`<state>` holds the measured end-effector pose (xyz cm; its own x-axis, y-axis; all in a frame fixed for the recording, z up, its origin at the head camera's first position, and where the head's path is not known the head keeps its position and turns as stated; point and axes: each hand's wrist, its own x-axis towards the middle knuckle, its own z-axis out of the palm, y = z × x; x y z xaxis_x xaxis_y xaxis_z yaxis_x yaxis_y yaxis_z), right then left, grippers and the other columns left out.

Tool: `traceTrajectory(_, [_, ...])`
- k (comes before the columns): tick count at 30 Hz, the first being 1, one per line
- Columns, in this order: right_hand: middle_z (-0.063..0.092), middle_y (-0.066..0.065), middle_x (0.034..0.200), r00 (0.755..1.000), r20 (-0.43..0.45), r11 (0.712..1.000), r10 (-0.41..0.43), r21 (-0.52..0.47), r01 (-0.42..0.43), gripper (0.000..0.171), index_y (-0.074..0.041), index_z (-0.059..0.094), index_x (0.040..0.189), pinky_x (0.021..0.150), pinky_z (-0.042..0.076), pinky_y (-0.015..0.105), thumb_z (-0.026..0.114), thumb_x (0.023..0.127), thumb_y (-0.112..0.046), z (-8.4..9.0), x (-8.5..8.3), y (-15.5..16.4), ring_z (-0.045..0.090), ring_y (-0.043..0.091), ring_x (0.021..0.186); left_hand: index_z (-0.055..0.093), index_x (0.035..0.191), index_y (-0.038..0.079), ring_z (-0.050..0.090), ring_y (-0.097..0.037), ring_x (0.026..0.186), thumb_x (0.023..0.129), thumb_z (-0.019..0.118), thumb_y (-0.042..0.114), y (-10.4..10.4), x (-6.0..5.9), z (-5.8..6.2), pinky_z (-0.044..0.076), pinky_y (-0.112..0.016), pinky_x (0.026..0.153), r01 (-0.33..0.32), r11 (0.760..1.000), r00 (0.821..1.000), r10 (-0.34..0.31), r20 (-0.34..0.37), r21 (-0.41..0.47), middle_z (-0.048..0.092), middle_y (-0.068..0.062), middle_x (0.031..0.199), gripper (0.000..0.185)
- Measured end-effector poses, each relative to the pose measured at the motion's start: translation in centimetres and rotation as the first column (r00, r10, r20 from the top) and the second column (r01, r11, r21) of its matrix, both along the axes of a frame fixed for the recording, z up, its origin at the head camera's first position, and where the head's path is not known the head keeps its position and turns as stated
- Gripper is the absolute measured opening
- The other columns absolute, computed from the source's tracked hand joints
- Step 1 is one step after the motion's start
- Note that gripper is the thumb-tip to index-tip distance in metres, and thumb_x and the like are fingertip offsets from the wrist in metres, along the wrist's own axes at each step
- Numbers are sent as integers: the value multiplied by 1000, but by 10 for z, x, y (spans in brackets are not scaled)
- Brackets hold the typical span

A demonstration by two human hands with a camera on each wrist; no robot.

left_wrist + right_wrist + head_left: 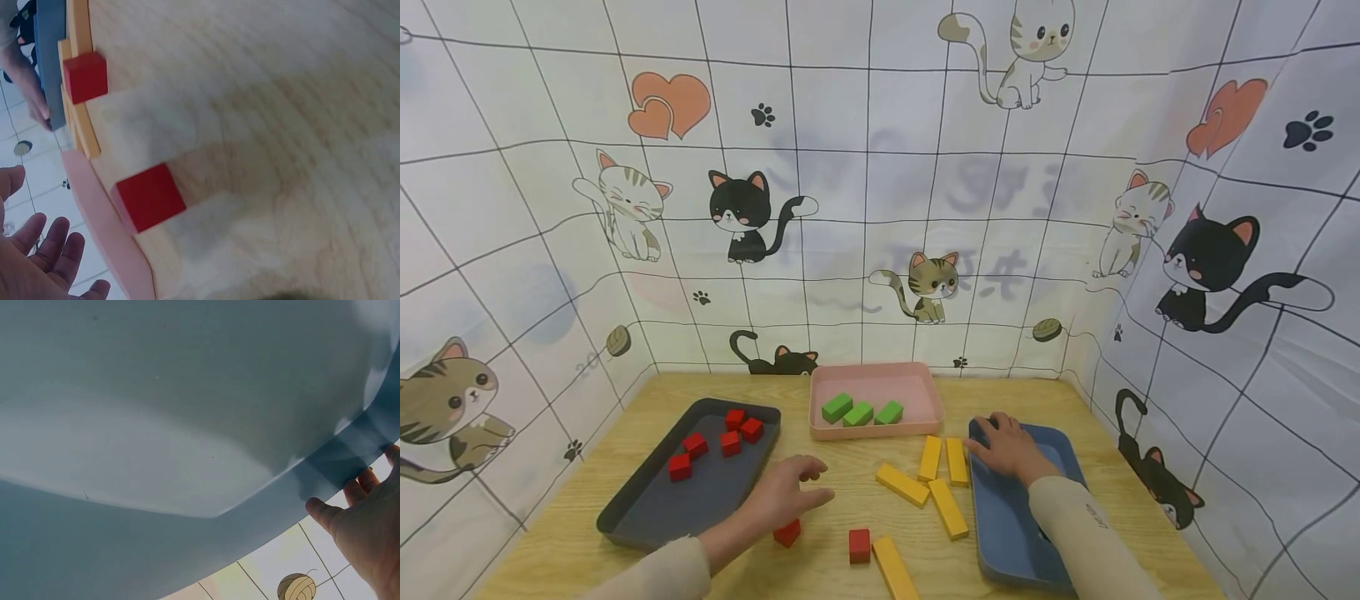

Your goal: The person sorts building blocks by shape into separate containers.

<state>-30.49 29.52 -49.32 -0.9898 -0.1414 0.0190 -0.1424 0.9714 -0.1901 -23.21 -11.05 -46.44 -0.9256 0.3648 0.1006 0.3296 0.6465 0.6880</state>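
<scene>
- Red cube point(787, 532) lies on the wooden table point(587, 542), just under my left hand point(790, 490), beside the dark tray point(647, 517) holding five more red cubes.
- Left hand hovers with fingers spread and relaxed, holding nothing; I judge a clean pinch across opposite faces works best.
- Right hand point(1009, 446) rests on the blue tray point(1000, 533), fingers lying over its far rim.
- Cat-print sheets point(880, 183) wall the table.
</scene>
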Motion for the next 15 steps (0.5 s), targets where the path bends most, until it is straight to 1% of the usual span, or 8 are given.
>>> traceTrajectory(3, [37, 30, 144, 1000, 2, 1000, -4, 2, 4, 69, -5, 44, 148, 102, 33, 66, 50, 99, -54, -1, -1, 0, 37, 51, 131, 69, 114, 3, 62, -33, 99, 84, 79, 29, 4, 3, -3, 51, -48, 82, 30, 1000, 1000, -30, -1, -4, 68, -10, 105, 41])
traceTrajectory(6, [38, 31, 143, 1000, 2, 1000, -6, 5, 6, 69, -5, 44, 147, 101, 34, 66, 50, 99, -54, -1, 0, 0, 37, 51, 130, 68, 115, 2, 62, -34, 99, 84, 79, 30, 8, 6, -4, 51, -49, 82, 55, 998, 998, -55, 26, 6, 67, -10, 106, 43])
traceTrajectory(9, [38, 31, 143, 1000, 4, 1000, -9, 6, 9, 68, -6, 45, 147, 100, 34, 66, 50, 99, -54, -1, -1, 0, 38, 52, 130, 68, 115, 0, 62, -35, 99, 85, 79, 29, 12, 9, -7, 51, -49, 81, 91, 995, 995, -92, 38, 28, 67, -12, 107, 43])
traceTrajectory(13, [37, 30, 144, 1000, 9, 1000, -12, 12, 11, 69, -7, 45, 147, 100, 34, 66, 49, 99, -56, -2, -2, 0, 38, 51, 130, 68, 112, -1, 62, -35, 97, 84, 79, 27, 16, 13, -12, 50, -47, 80, 141, 989, 990, -142, 19, 36, 68, -13, 105, 42])
traceTrajectory(15, [37, 30, 145, 1000, 17, 1000, -16, 13, 15, 70, -8, 44, 148, 101, 33, 66, 49, 98, -57, -2, -3, 0, 37, 51, 131, 68, 112, -1, 62, -35, 97, 84, 79, 27, 18, 15, -15, 51, -47, 80, 156, 987, 987, -157, 24, 40, 68, -12, 105, 42])
